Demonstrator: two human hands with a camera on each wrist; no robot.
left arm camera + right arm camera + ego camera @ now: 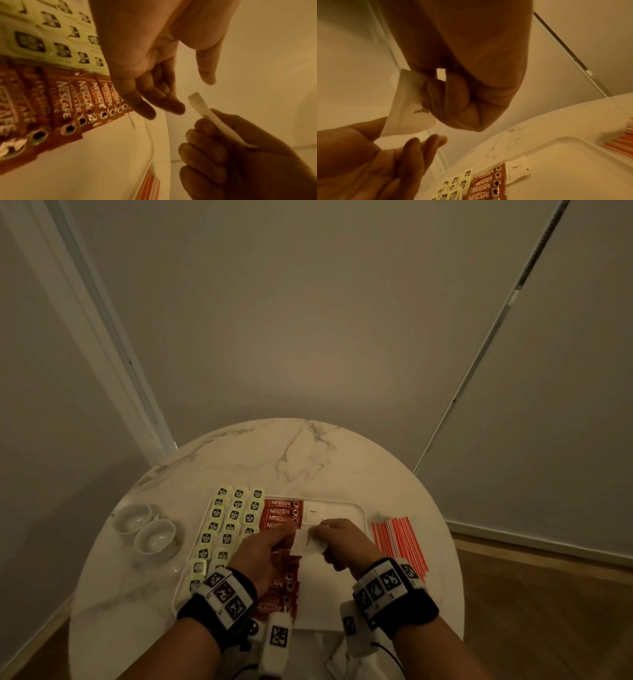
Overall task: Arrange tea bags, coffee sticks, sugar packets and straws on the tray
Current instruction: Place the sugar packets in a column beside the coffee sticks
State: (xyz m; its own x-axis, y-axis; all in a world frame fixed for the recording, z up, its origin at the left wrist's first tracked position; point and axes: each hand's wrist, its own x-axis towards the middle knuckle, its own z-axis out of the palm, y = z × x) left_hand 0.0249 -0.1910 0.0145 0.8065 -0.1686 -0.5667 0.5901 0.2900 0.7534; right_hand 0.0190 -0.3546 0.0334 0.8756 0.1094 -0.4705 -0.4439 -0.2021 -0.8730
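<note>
Right hand [337, 537] pinches white sugar packet [308, 542] above tray [359, 508] middle; left hand [263, 553] relaxed, fingers loose beside packet.

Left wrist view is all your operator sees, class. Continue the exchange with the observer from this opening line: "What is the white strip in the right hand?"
Observer: A flat packet, edge-on to you. The right wrist view shows its broad face with small dark print, pinched in the right hand.
Operator: Is any like it on the tray?
Observer: One sugar packet lies beside the far end of the sticks.
Operator: Is anything else on the table?
Observer: Two cups, left of the tray in the head view.
</note>
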